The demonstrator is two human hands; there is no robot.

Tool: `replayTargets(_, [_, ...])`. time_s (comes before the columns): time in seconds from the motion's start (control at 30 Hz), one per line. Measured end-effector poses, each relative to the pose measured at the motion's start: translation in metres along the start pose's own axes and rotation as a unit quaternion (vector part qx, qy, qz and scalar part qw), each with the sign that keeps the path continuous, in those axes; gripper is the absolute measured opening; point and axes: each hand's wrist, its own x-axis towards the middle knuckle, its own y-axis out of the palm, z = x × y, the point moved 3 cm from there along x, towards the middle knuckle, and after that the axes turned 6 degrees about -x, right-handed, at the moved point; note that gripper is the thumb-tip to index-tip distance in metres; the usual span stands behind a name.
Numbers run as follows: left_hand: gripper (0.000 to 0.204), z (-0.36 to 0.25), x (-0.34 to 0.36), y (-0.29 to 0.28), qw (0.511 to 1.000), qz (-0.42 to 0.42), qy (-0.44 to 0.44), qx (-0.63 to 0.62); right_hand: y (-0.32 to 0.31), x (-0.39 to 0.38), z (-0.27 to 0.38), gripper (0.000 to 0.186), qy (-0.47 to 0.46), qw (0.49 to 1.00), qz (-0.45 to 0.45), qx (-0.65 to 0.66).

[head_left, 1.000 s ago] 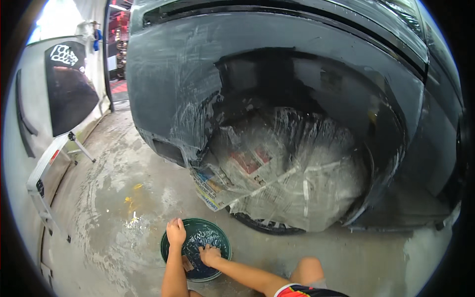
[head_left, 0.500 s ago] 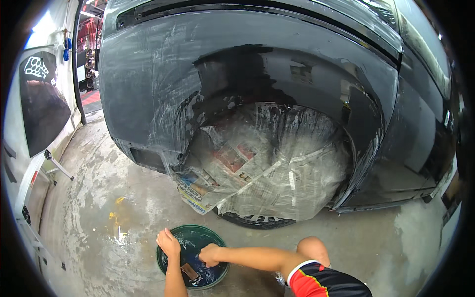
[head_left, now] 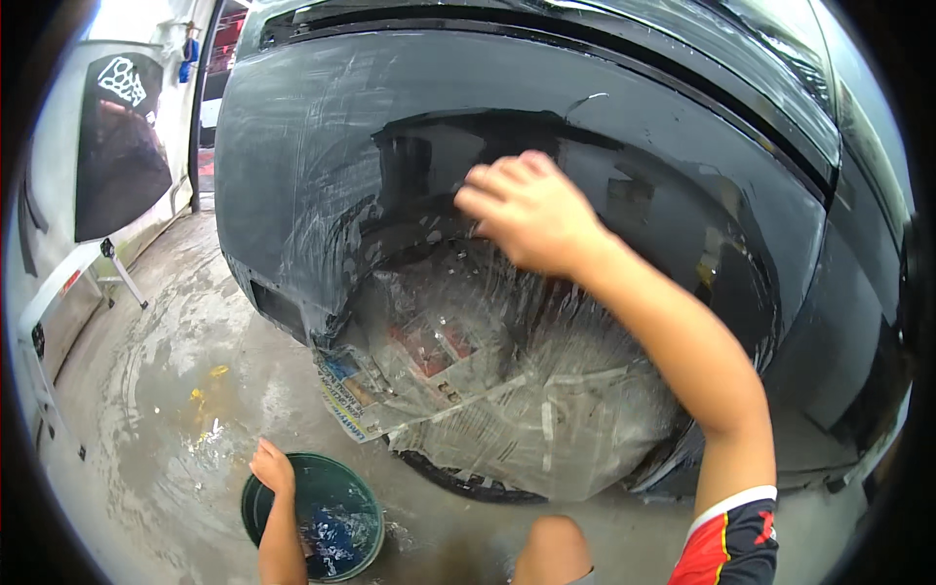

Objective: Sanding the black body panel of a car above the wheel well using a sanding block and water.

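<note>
My right hand (head_left: 526, 210) is raised in front of the dark grey car panel (head_left: 292, 146), just above the wheel arch. Its fingers are curled, and whatever they hold is hidden. Scattered water drops show below it. Down at the lower left, my left hand (head_left: 272, 468) is closed at the rim of a round green tub (head_left: 373, 507) on the floor. Dark water (head_left: 331, 536) with pale suds lies in the tub. Below the arch, the wheel is covered with newspaper and cloudy plastic sheeting (head_left: 546, 419), wet and streaked.
A metal folding stand (head_left: 63, 278) is at the left, beside a dark panel (head_left: 117, 146) by the white wall. The concrete floor (head_left: 166, 390) is wet, with a yellow stain (head_left: 200, 395). The tyre's lower edge (head_left: 468, 483) shows beneath the sheeting. My knee (head_left: 554, 546) is near the tub.
My right hand has risen out of the tub to the wheel arch. My left hand stays at the rim. The view has shifted, and the brown block in the tub no longer shows.
</note>
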Motion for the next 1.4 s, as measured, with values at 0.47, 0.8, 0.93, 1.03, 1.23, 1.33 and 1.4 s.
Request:
replayTargets(0.47, [0.05,-0.01,0.011,0.006,0.987,-0.054,-0.014,0.153,-0.04,-0.08,-0.102,0.039,-0.002,0.994,0.027,-0.109])
replayTargets(0.8, [0.048,-0.009,0.014,0.008,0.977,0.026,-0.013,0.21,-0.027,-0.075,-0.092,0.045,0.002,0.99,0.014,-0.142])
replayTargets(0.93, [0.045,-0.022,0.015,0.009,0.977,0.068,-0.023,0.2,-0.029,-0.072,-0.098,0.047,-0.004,0.984,0.005,-0.178])
replayTargets(1.03, [0.044,-0.029,0.02,0.024,0.981,0.054,-0.039,0.18,-0.002,0.006,-0.086,0.038,-0.075,0.985,0.011,-0.158])
replayTargets(1.23, [0.044,-0.01,0.014,0.008,0.985,0.029,-0.04,0.166,-0.038,-0.069,-0.115,0.047,-0.05,0.983,0.038,-0.175])
replayTargets(1.33, [0.044,-0.01,0.016,0.014,0.982,0.03,-0.025,0.186,-0.039,-0.069,-0.117,0.049,-0.049,0.978,0.039,-0.197])
replayTargets(1.4, [0.044,-0.016,0.019,0.016,0.98,0.029,-0.011,0.198,-0.019,-0.032,-0.104,0.047,-0.068,0.981,0.024,-0.183])
